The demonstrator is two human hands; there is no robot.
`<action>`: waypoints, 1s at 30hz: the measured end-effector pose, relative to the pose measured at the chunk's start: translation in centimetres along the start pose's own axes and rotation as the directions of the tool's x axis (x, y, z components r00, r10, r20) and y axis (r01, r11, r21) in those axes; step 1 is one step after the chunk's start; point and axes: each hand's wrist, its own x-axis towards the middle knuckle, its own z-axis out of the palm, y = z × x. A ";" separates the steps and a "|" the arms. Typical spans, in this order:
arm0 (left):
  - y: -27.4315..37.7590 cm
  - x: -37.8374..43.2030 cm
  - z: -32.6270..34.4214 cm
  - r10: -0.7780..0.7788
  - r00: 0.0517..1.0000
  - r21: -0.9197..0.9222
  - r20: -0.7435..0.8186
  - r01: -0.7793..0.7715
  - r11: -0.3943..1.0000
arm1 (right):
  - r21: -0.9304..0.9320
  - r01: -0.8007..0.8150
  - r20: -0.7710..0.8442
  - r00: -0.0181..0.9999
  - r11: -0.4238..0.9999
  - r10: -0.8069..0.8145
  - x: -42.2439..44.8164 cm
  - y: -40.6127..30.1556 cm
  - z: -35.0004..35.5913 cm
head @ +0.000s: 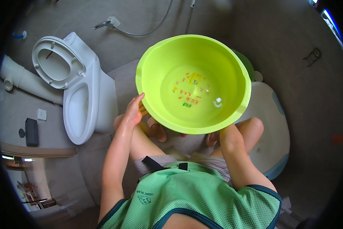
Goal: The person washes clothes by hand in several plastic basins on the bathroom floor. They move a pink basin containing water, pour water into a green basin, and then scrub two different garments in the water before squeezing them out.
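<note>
A large lime-green plastic basin [194,54] is held up above the floor, in front of my knees. Printed pictures and writing show on its bottom, and a bright glint lies at the lower right of it; a little water may be inside. My left hand [135,110] grips the basin's left side, thumb at the rim and fingers underneath. On the right, my forearm reaches to the basin's near right edge, and my right hand is hidden beneath it.
A white toilet [81,114] with its lid up stands at the left. To the right, a white and blue baby bathtub [270,114] is on the floor, with a dark green object [243,63] behind the basin. A shower head [102,25] hangs on the wall.
</note>
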 end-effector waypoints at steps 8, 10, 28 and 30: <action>2.8 6.1 0.2 0.115 0.982 0.058 0.152 -0.125 0.991 | -0.064 0.075 -0.009 0.997 0.995 -0.076 -1.9 -7.4 -0.2; 2.7 6.9 0.4 0.122 0.986 0.103 0.117 -0.134 0.986 | -0.133 0.042 0.010 0.999 0.990 -0.041 -2.5 -9.4 0.4; 4.3 5.1 -0.8 0.158 0.986 -0.081 -0.050 -0.161 0.984 | -0.962 0.171 0.134 0.975 0.212 -0.178 -0.7 -10.2 9.0; 5.0 5.4 -1.5 0.173 0.983 -0.106 -0.065 -0.179 0.978 | -0.972 0.176 0.144 0.970 0.158 -0.194 -0.2 -9.6 11.7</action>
